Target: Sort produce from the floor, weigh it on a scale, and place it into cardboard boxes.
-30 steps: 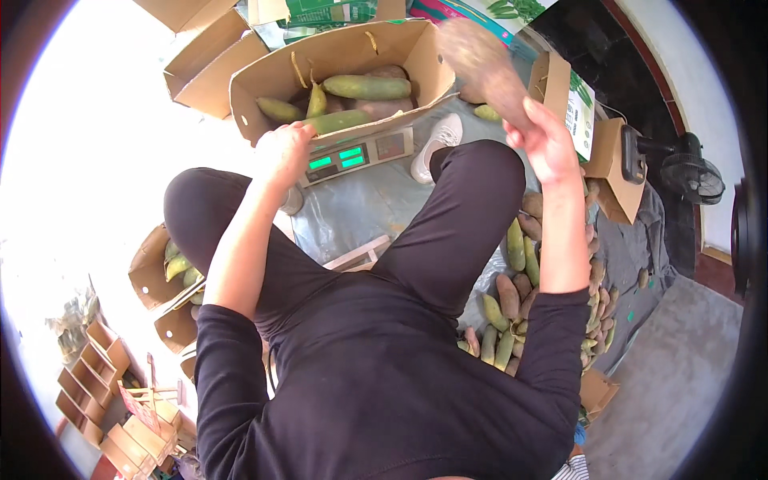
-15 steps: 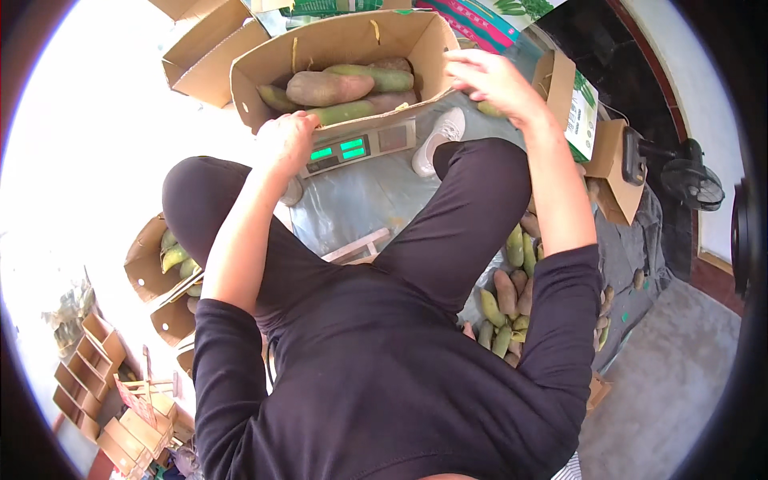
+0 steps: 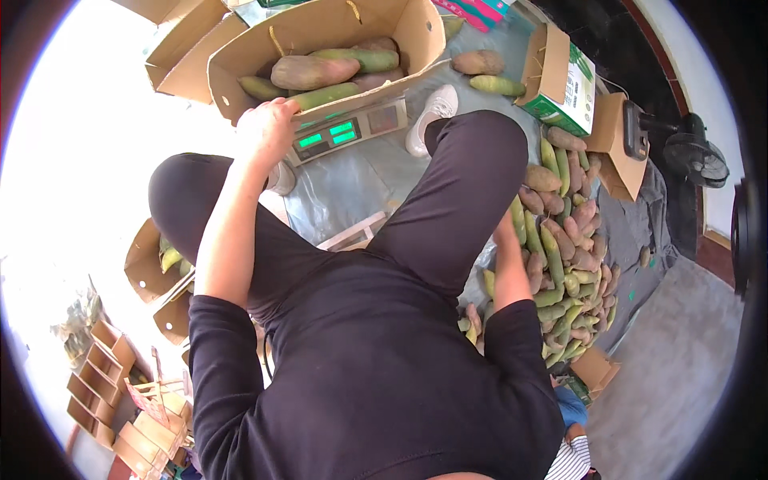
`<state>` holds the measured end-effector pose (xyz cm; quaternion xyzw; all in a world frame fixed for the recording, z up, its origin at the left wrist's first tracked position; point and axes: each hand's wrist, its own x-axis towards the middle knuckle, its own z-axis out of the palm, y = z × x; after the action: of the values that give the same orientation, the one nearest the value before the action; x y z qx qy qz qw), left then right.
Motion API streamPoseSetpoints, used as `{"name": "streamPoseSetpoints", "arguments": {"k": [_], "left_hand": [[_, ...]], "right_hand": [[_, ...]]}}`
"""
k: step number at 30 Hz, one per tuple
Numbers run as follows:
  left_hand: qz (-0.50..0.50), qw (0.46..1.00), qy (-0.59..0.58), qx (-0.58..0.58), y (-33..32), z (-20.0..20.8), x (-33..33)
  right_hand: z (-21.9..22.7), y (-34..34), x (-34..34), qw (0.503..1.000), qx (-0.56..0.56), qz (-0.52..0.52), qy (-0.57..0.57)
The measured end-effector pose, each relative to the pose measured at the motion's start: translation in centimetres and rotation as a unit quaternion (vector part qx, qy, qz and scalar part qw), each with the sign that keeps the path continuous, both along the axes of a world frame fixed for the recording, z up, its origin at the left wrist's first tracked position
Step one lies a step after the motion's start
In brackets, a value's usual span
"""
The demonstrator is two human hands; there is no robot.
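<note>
Head view: one open carton (image 3: 404, 28) sits in front of you on one electronic scale (image 3: 386, 118), whose display (image 3: 328, 138) glows green. Inside you have one mottled pinkish tuber (image 3: 314, 73) lying uppermost, three long green vegetables (image 3: 360, 59) around it, and more brownish pieces partly hidden, so you cannot count those exactly. Two yellow cord loops (image 3: 353, 10) hang on the carton's far wall.

Your left hand (image 3: 268, 130) is at the near rim of that carton, toward its left end; the fingers curl over the cardboard and grasp it. The nearest green vegetable lies just beside those fingertips, while the pinkish tuber lies beyond them, deeper in the carton.

Your right hand (image 3: 505, 230) reaches down beside your right knee, at the near edge of one large pile (image 3: 572, 244) of green and brownish produce, too many to count. The knee hides most of it, so you cannot tell whether its fingers are released or grasping anything.

To the right of the carton, one brownish tuber (image 3: 478, 62) and one green vegetable (image 3: 497, 85) lie near one green-and-white box (image 3: 570, 92). Farther right stands one black fan (image 3: 694, 152).
</note>
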<state>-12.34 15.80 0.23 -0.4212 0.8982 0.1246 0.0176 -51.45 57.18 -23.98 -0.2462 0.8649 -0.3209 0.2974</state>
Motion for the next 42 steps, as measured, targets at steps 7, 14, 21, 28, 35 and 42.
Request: {"name": "streamPoseSetpoints", "arguments": {"k": [7,14,21,28,35,42], "left_hand": [[0.015,0.998,0.054,0.008,0.1,2.1,3.5],[0.056,0.98,0.18,0.063,-1.6,4.2,6.2],[0.037,0.991,0.129,-0.008,-4.6,5.0,8.7],[0.058,0.988,0.144,-0.01,-5.5,4.8,11.9],[0.102,0.975,0.193,0.043,-8.0,3.6,11.8],[0.215,0.928,0.247,0.18,-9.3,6.2,12.2]], "right_hand": [[-1.7,2.9,13.7,0.91,0.044,-0.202,-0.359],[-2.6,3.2,15.4,0.894,0.002,-0.218,-0.39],[-3.3,2.5,15.7,0.877,-0.056,-0.236,-0.414],[-5.0,1.7,15.5,0.868,-0.07,-0.181,-0.458],[-7.2,4.5,1.4,0.998,0.038,0.041,-0.026],[18.0,-18.7,-2.1,0.99,-0.065,-0.055,-0.111]]}}
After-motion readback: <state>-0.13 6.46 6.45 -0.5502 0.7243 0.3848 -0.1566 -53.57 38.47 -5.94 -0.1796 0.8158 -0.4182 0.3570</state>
